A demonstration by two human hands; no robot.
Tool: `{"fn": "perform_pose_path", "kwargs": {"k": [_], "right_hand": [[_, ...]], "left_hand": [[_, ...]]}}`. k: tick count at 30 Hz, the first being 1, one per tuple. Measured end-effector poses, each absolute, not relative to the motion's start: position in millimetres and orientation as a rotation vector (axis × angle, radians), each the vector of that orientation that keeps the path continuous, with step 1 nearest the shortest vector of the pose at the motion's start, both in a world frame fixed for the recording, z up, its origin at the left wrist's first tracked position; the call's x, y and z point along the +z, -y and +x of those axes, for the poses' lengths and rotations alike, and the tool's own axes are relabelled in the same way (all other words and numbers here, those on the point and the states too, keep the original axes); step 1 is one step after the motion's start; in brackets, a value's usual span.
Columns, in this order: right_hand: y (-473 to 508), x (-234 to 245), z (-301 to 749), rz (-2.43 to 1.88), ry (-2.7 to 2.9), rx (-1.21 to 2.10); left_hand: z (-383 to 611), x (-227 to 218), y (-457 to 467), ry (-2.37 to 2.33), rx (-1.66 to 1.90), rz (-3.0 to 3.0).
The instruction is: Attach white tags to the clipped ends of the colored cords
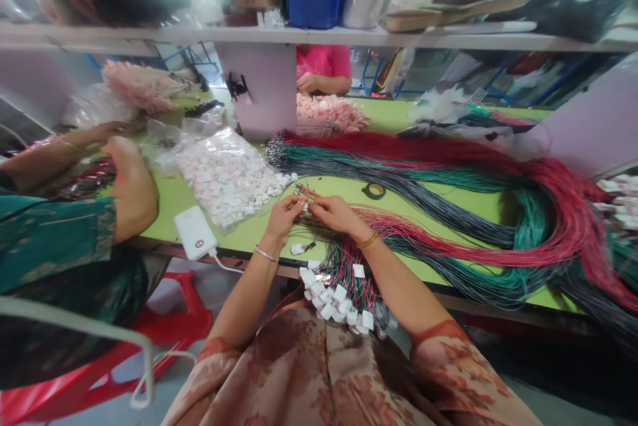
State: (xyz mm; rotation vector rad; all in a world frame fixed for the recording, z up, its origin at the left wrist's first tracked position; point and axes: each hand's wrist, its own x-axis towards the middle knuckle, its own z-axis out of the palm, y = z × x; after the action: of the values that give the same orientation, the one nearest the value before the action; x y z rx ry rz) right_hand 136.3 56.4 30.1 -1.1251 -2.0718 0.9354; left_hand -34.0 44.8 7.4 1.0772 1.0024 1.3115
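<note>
My left hand [284, 214] and my right hand [335, 212] meet above the near edge of the green table [343, 188], fingers pinched together on thin wire ends [305, 199] and what looks like a small white connector. A bundle of red, green and black wires [448, 240] runs from my hands off to the right. Finished wires with white connectors [339, 296] hang over the table edge into my lap. A loose white connector [298, 248] lies under my left wrist.
A clear bag of white connectors [229, 177] lies left of my hands, a white power bank [195, 233] with cable at the edge. A roll of tape [373, 191] sits behind my hands. A co-worker's arm [130, 190] rests at left; another person in pink [323, 70] sits opposite.
</note>
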Motion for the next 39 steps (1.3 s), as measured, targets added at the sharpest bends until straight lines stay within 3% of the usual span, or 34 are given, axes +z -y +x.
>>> {"fn": "perform_pose_path", "kwargs": {"k": [5, 8, 13, 15, 18, 22, 25, 27, 30, 39], "right_hand": [[-65.0, 38.9, 148.6, -1.034, 1.871, 1.249], [-60.2, 36.5, 142.9, -0.875, 2.093, 1.320], [-40.7, 22.4, 118.8, -0.896, 2.509, 0.928], [-36.6, 15.2, 112.7, -0.926, 2.540, 0.753], [-38.4, 4.1, 111.3, -0.938, 2.446, 0.810], [-47.9, -5.4, 113.4, -0.967, 2.011, 1.167], [-52.1, -2.5, 109.7, -0.973, 1.666, 1.346], [-52.8, 3.3, 105.1, -0.956, 1.538, 1.387], [-52.8, 11.1, 99.0, -0.935, 1.446, 1.396], [-54.8, 16.4, 98.0, -0.951, 1.471, 1.245]], "left_hand": [[-20.5, 24.5, -6.2, -1.016, 1.410, 1.770], [-2.7, 26.7, 29.0, -0.743, 1.187, 2.270], [18.5, 20.4, 64.4, -0.545, 0.752, 2.679], [17.2, 21.5, 67.3, -0.538, 0.755, 2.672], [-1.3, 27.5, 55.7, -0.682, 0.969, 2.500], [-54.1, 32.9, 8.1, -1.521, 1.311, 2.033], [-90.7, 29.9, -29.6, -2.159, 0.980, 1.927], [-102.5, 25.6, -43.6, -2.293, 0.691, 1.990], [-104.0, 18.6, -47.5, -2.326, 0.491, 2.101], [-108.8, 5.2, -45.5, -2.121, 0.358, 2.425]]}}
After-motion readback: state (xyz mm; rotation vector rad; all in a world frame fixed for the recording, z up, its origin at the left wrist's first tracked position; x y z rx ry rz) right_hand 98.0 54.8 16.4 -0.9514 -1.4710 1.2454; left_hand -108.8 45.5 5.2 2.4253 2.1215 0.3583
